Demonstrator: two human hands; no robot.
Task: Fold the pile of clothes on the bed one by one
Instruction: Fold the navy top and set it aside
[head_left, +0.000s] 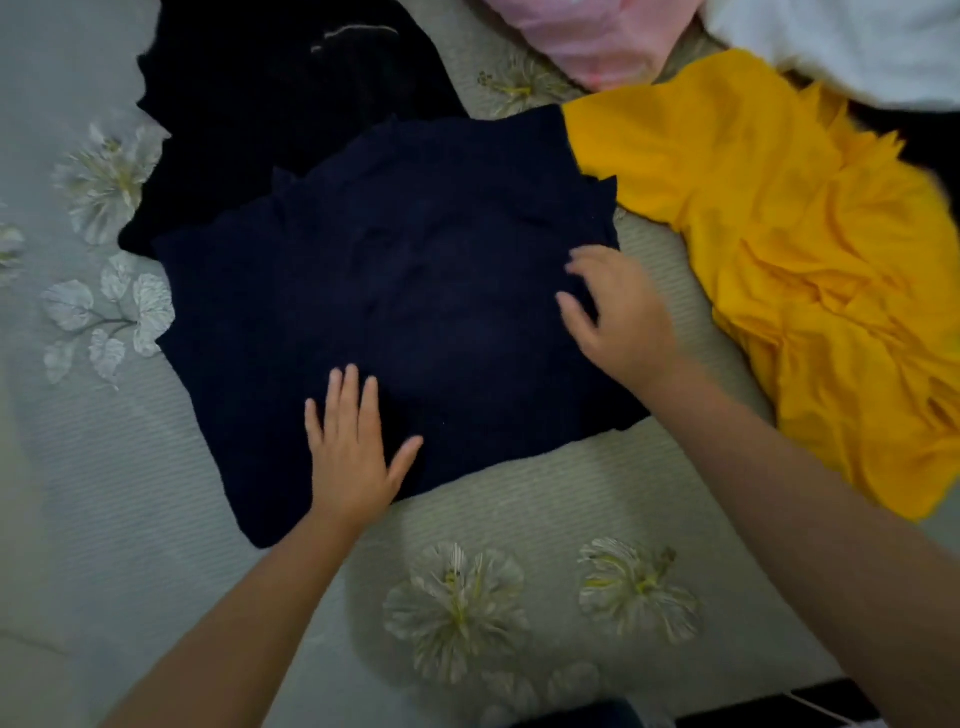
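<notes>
With my left hand (349, 453) lying flat, fingers straight, on the near part of the navy garment (395, 291), I'm pinning that side down. My right hand (615, 312) is on the garment's right edge, fingers loosely curled over the cloth; blurred, so I can't tell if it's pinching the edge or just touching it. The navy garment lies spread mid-bed, looks part-folded, long axis running roughly left-right across the bed (519, 519). Next fold probably brings the right edge over toward the left, so the right hand is the nearer one and already there. A black garment (270, 88) sits beyond it toward the far-left corner, partly under it. The yellow garment (779, 249) lies crumpled along the right edge, touching navy's far-right corner. Pink cloth (587, 36) and white cloth (857, 47) sit at the far edge, unfolded.
</notes>
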